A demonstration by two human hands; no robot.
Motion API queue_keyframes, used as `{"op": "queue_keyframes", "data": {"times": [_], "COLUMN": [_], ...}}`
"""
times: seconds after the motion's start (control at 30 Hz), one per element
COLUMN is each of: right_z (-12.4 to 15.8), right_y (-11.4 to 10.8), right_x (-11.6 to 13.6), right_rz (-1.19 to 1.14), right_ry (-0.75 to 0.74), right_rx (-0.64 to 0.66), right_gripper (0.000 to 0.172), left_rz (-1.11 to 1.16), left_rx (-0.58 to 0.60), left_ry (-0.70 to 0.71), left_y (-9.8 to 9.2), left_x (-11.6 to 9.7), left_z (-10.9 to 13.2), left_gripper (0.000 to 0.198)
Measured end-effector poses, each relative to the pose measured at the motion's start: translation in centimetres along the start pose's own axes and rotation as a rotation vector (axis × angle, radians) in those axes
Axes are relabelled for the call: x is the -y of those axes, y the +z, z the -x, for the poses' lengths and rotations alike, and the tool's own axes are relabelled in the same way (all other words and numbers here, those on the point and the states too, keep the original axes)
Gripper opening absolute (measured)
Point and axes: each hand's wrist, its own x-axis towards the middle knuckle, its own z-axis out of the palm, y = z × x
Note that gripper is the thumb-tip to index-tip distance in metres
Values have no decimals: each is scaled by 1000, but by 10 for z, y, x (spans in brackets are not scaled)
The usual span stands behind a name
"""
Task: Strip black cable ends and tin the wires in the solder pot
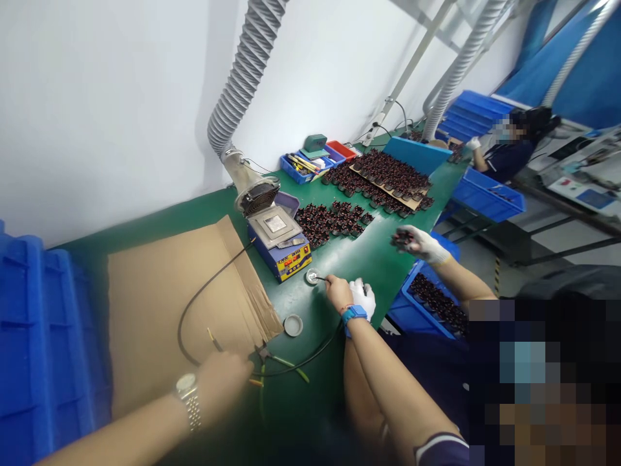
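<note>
My right hand [340, 295], with a blue watch on the wrist, is closed on what looks like the end of a black cable [187, 304]. The end points into a small round tin [312, 276] holding something silvery. The cable loops left across the cardboard and back under my right wrist. My left hand [224, 387], wearing a metal-band watch, is over the cardboard's front edge, smeared by motion; its fingers do not show clearly. Beside it lie cutting pliers [263, 353] with green handles and a thin yellow-tipped piece [212, 336]. A round lid [293, 325] rests nearby.
A blue solder pot [286, 255] stands under a grey extraction hose [242, 77]. Dark copper-wound parts [330, 223] cover the bench behind. A co-worker's gloved hands [427, 246] [365, 299] are close on the right, one holding such parts. Blue crates [43, 349] stand left.
</note>
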Motion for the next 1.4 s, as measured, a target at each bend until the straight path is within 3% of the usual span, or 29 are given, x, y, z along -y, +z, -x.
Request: {"op": "queue_keyframes", "data": {"times": [0.07,0.13,0.23,0.4,0.53,0.67,1.07,1.4], "right_z": [20,24,7,-44,-79,-100,-119,-116], "right_y": [29,38,21,-16,-14,-1,17,9], "right_x": [2,4,18,67,101,120,140,143], "right_rz": [50,78,103,141,206,270,353,345], "right_ry": [35,25,-59,-215,-236,-234,-260,-267], "right_rx": [-17,-61,-142,-193,-165,-123,-40,-58], "right_gripper": [20,19,23,28,27,27,29,31], "left_rz": [-13,-25,-20,49,100,149,221,212], "left_rx": [0,-5,-39,-95,-156,-189,-148,-128], "left_ry": [0,7,21,0,-18,-27,-37,-25], "left_y": [-1,-3,-10,-25,-30,-31,-37,-39], "left_x": [-1,-1,-1,4,10,14,14,15], "left_z": [1,3,7,14,17,19,20,22], "left_gripper": [24,23,23,25,23,30,36,35]}}
